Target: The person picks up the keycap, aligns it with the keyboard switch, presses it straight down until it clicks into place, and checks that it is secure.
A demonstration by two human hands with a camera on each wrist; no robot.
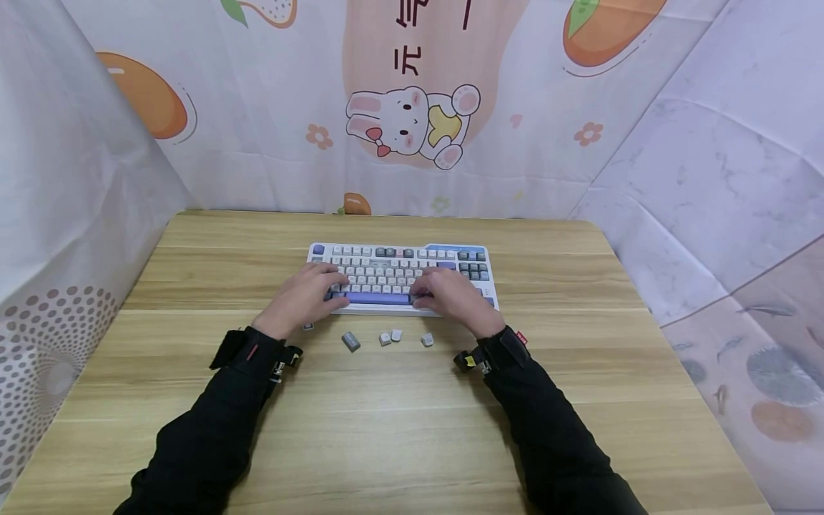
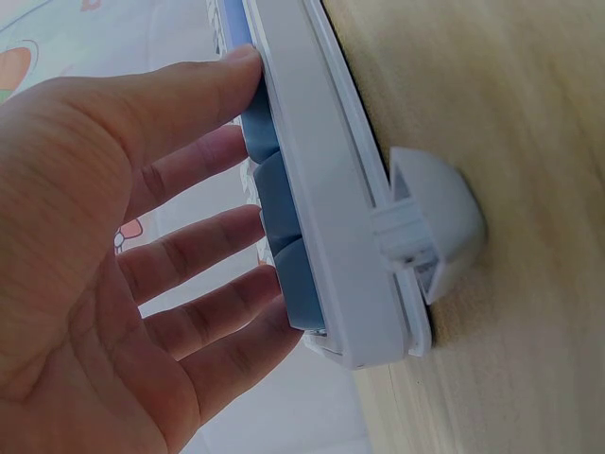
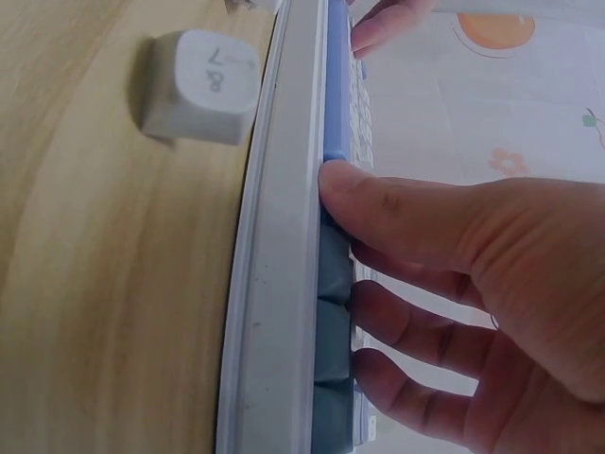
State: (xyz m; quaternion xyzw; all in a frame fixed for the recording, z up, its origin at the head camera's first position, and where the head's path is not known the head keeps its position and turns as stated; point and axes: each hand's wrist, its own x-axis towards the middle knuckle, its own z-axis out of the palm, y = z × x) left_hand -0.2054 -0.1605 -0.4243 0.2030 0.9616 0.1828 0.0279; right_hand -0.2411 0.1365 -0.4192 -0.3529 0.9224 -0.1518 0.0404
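A white keyboard (image 1: 360,310) with white, grey and purple keys lies on the wooden table. My left hand (image 1: 305,296) rests at its left end, thumb and extended fingers touching the keys. Grey-blue keys (image 2: 277,199) at that end show beneath the fingers in the left wrist view. On the right part of the keyboard my right hand (image 1: 453,295) touches the keys with gently bent fingers. Its thumb (image 3: 345,184) lies by the end of the purple spacebar (image 1: 378,298). Neither hand visibly grips anything.
Loose keycaps lie before the keyboard: a long dark grey keycap (image 1: 350,342), white keycaps (image 1: 385,338) and a white keycap (image 3: 203,85) with a printed symbol. Another white keycap (image 2: 449,222) lies tipped by the keyboard's left front edge. A printed curtain (image 1: 270,157) hangs behind the table.
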